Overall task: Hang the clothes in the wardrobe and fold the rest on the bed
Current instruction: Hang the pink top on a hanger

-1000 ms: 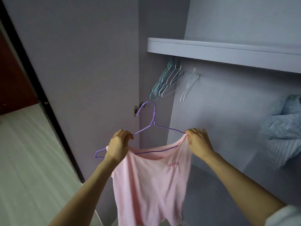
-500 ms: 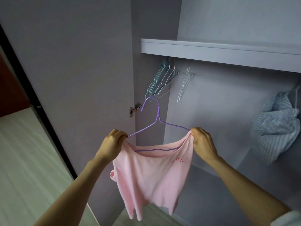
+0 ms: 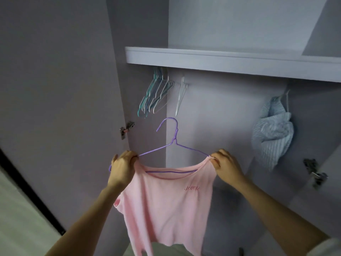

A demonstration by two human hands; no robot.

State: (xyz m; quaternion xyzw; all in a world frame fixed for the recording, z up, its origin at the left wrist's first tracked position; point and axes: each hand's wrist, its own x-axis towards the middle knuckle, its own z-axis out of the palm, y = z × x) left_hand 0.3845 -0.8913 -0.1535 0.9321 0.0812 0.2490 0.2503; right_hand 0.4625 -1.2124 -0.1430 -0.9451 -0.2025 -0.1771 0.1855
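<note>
- Arms reach forward and up from the bottom of the view, bare to the elbow, with a bit of white sleeve (image 3: 324, 249) at the lower right corner.
- Left hand (image 3: 122, 168) grips the left shoulder of a pink top (image 3: 166, 206), fingers curled round cloth and wire together.
- Right hand (image 3: 226, 166) pinches the top's right shoulder against the wire, fingers curled.
- Pink top hangs on a purple hanger (image 3: 173, 145) held between the two hands, in front of the open wardrobe; it hangs on no rail. Small lettering shows on its chest, and its hem hangs loose at the bottom of the view.
- Purple hanger stands upright, hook at the top and curling to the left; its lower bar shows through the neckline.
- Pale floor (image 3: 20, 224) lies at the lower left, beside a dark door edge.
- Wardrobe door (image 3: 55, 89) stands open on the left, with a metal hinge (image 3: 126, 129) at its inner edge.
- Further in, a bunch of teal and white hangers (image 3: 154, 95) hangs under the shelf (image 3: 221, 60), above and just left of the purple hook, with one white hanger (image 3: 180, 97) just to their right.
- Striped blue-and-white garment (image 3: 272, 130) hangs bunched at the right, well apart from the pink top.
- Second hinge (image 3: 315, 173) shows blurred at the far right.
</note>
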